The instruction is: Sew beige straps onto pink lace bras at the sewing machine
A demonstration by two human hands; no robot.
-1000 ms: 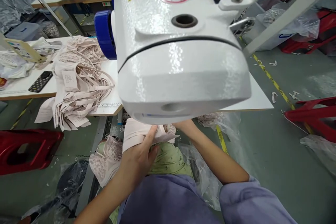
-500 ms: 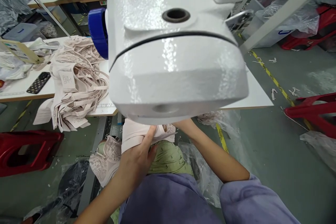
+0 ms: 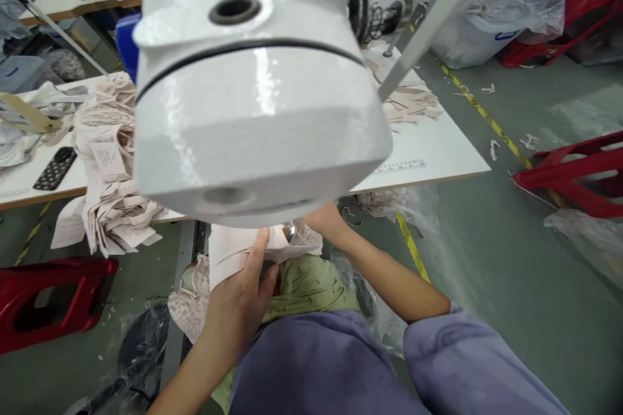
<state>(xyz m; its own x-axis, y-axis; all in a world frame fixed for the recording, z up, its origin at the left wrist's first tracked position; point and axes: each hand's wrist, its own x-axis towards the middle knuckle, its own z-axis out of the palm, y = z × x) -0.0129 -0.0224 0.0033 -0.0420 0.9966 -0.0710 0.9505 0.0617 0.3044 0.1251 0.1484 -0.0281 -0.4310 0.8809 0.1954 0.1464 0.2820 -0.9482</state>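
A pale pink bra (image 3: 228, 249) with lace parts lies below the front of a white sewing machine head (image 3: 263, 123). My left hand (image 3: 243, 292) grips its band, the index finger stretched along the cloth and the thumb lower down. A lace cup (image 3: 189, 305) hangs to the left of that hand. At the lace edge on the right is my right hand (image 3: 328, 222), its fingers hidden behind the machine head. Between the hands a small shiny metal part (image 3: 289, 230) shows against the fabric. The needle area is out of sight under the head.
On the white table (image 3: 448, 155), a heap of pale pink bras (image 3: 111, 168) hangs over the left edge beside a phone (image 3: 55, 168). Cut strips (image 3: 411, 104) lie at right. Red stools (image 3: 53, 298) stand on both sides. A pale post (image 3: 428, 26) rises right of the machine.
My view has shifted, so the machine head appears further left and the strips and ruler marks at right show. Both hands stay at the bra; more of its lace edge and the metal part are visible.
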